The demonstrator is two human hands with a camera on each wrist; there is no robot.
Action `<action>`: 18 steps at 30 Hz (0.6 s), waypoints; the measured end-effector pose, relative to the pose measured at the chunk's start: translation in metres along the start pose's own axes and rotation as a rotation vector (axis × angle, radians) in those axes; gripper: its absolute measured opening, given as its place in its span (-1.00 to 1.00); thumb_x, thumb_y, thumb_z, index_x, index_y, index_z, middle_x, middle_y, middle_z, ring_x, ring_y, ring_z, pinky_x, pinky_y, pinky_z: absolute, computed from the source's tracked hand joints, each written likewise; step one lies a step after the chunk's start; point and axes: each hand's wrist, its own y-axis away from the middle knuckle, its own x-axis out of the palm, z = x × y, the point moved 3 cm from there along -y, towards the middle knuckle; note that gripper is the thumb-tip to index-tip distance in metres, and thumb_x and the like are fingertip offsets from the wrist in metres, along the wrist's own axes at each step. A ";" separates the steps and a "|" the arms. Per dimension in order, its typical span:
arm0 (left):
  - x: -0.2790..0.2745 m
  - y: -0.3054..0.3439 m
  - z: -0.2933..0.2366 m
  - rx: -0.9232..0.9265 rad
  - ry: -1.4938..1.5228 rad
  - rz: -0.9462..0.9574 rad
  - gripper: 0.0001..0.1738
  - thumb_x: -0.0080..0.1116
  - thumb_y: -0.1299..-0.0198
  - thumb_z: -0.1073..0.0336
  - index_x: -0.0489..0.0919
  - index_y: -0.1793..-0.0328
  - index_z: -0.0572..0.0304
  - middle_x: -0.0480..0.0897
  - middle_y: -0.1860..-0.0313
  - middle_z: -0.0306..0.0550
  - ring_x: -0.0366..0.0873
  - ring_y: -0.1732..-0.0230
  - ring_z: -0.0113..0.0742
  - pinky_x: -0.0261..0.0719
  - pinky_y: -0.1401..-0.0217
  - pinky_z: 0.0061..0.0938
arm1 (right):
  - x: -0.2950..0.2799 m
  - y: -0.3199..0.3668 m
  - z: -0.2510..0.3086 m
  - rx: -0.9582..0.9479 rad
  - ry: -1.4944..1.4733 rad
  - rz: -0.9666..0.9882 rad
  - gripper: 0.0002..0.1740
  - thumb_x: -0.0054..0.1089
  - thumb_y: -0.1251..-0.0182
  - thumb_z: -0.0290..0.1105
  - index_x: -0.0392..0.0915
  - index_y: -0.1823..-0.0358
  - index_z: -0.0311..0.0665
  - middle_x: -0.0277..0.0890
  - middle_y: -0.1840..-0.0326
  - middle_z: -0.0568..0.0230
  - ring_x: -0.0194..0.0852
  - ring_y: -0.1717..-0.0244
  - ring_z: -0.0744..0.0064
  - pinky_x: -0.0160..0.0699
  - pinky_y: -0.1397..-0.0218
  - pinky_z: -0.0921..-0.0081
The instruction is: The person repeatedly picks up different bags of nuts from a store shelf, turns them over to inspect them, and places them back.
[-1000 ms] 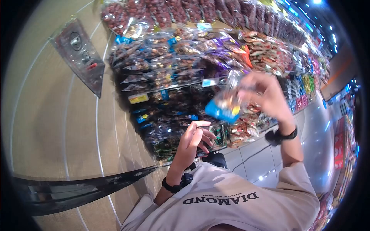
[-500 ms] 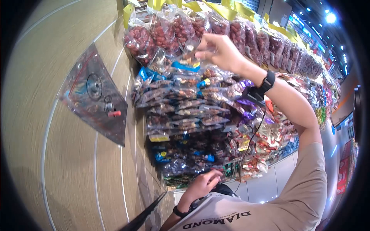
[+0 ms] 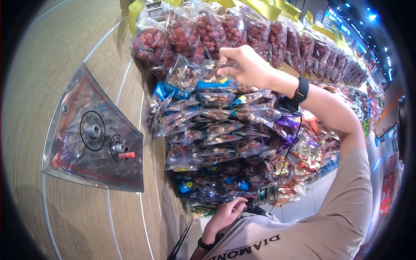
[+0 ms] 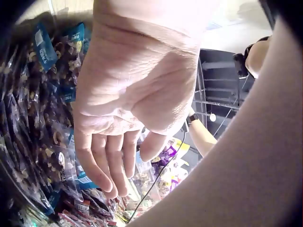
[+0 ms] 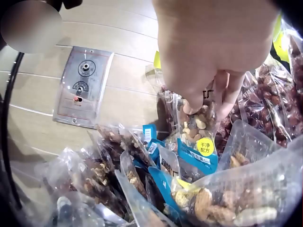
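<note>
My right hand (image 3: pixel 249 67) pinches the top of a clear bag of mixed nuts (image 3: pixel 212 81) with a blue lower band. In the right wrist view this nut bag (image 5: pixel 198 126) hangs upright below the fingers, its yellow round label facing the camera, among other nut bags (image 5: pixel 227 203). The bag is at the back of the nut rows, just in front of the bags of red dates (image 3: pixel 182 37). My left hand (image 3: pixel 227 213) hangs low near the shirt, holding nothing. Its fingers (image 4: pixel 115 163) are loosely bent in the left wrist view, close by the displayed packs.
A metal panel (image 3: pixel 69 138) with round fittings and a red lever is on the wood-look wall at left. Several rows of packaged nuts (image 3: pixel 221 130) fill the shelf, with snack packs (image 3: pixel 299 164) farther right. A thin black cable (image 3: pixel 284 167) trails from the right wrist.
The right hand has carried the nut bag from over the lower shelf up to the back row, by the dates. Over the last half second it stays there. The left hand has dropped toward the waist.
</note>
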 end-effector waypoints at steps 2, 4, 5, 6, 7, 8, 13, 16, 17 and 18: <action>-0.003 -0.002 -0.002 -0.002 0.005 -0.016 -0.67 0.05 -0.58 0.22 0.56 -0.31 0.23 0.77 0.00 -0.04 0.72 -0.04 -0.34 0.66 -0.14 -0.37 | -0.004 -0.001 0.003 -0.024 -0.008 -0.006 -0.75 0.43 -0.26 -0.45 0.47 0.26 -0.34 0.61 0.44 -0.07 0.65 0.24 -0.20 0.51 0.24 0.12; -0.005 -0.001 -0.005 -0.040 0.022 -0.007 -0.67 0.05 -0.59 0.22 0.55 -0.31 0.23 0.77 -0.01 -0.04 0.72 -0.05 -0.34 0.66 -0.15 -0.37 | -0.005 -0.001 0.005 -0.098 0.072 -0.014 -0.77 0.41 -0.26 -0.48 0.47 0.26 -0.35 0.64 0.42 -0.07 0.68 0.23 -0.18 0.52 0.23 0.12; -0.006 0.000 -0.004 -0.041 0.023 -0.009 -0.67 0.05 -0.59 0.22 0.55 -0.31 0.23 0.77 -0.01 -0.04 0.72 -0.05 -0.34 0.66 -0.15 -0.37 | -0.005 -0.001 0.006 -0.100 0.070 -0.014 -0.77 0.41 -0.26 -0.48 0.47 0.26 -0.35 0.64 0.42 -0.07 0.68 0.23 -0.18 0.52 0.23 0.12; -0.007 -0.001 -0.003 -0.037 0.020 -0.013 -0.67 0.05 -0.58 0.22 0.55 -0.31 0.23 0.77 -0.01 -0.04 0.72 -0.05 -0.35 0.66 -0.15 -0.37 | -0.007 0.000 0.009 -0.104 0.032 -0.022 -0.78 0.41 -0.26 -0.48 0.47 0.26 -0.35 0.64 0.42 -0.08 0.68 0.24 -0.17 0.52 0.24 0.12; -0.007 -0.001 -0.001 -0.035 0.019 -0.016 -0.67 0.05 -0.58 0.22 0.56 -0.31 0.23 0.77 -0.01 -0.05 0.72 -0.04 -0.35 0.66 -0.15 -0.38 | -0.008 0.001 0.011 -0.108 -0.007 -0.029 -0.78 0.41 -0.26 -0.48 0.47 0.26 -0.34 0.64 0.42 -0.08 0.68 0.24 -0.17 0.51 0.25 0.11; -0.007 -0.002 0.001 -0.032 0.019 -0.017 -0.67 0.05 -0.58 0.22 0.56 -0.31 0.23 0.77 -0.01 -0.05 0.72 -0.04 -0.35 0.66 -0.15 -0.38 | -0.007 0.001 0.009 -0.067 -0.001 -0.003 -0.78 0.42 -0.26 -0.47 0.48 0.26 -0.34 0.65 0.42 -0.06 0.68 0.25 -0.17 0.52 0.24 0.12; -0.009 -0.001 0.001 -0.011 0.033 -0.032 -0.67 0.07 -0.58 0.23 0.56 -0.31 0.24 0.76 0.00 -0.05 0.72 -0.02 -0.35 0.66 -0.12 -0.39 | 0.004 0.000 0.000 -0.110 -0.003 -0.040 -0.76 0.43 -0.26 -0.45 0.48 0.28 -0.34 0.64 0.45 -0.03 0.67 0.35 -0.12 0.51 0.27 0.15; -0.010 -0.002 0.003 -0.005 0.032 -0.037 -0.67 0.07 -0.58 0.22 0.56 -0.30 0.23 0.76 0.01 -0.06 0.72 -0.01 -0.34 0.67 -0.11 -0.38 | 0.005 0.000 0.002 -0.137 -0.038 -0.072 -0.76 0.44 -0.26 -0.44 0.49 0.28 -0.34 0.61 0.48 -0.02 0.65 0.42 -0.05 0.50 0.29 0.19; -0.010 -0.001 0.002 -0.006 0.032 -0.041 -0.67 0.07 -0.58 0.22 0.56 -0.30 0.23 0.76 0.01 -0.06 0.72 -0.01 -0.34 0.67 -0.11 -0.38 | 0.004 -0.001 0.003 -0.114 -0.045 -0.077 -0.76 0.45 -0.25 -0.43 0.50 0.28 -0.34 0.60 0.49 -0.01 0.63 0.44 -0.02 0.49 0.30 0.20; -0.010 -0.001 0.001 -0.011 0.026 -0.039 -0.67 0.07 -0.58 0.22 0.56 -0.30 0.23 0.76 0.01 -0.06 0.72 -0.02 -0.34 0.67 -0.11 -0.38 | 0.002 -0.001 0.005 -0.116 -0.048 -0.076 -0.76 0.45 -0.25 -0.43 0.50 0.28 -0.34 0.60 0.49 -0.01 0.63 0.44 -0.02 0.49 0.30 0.20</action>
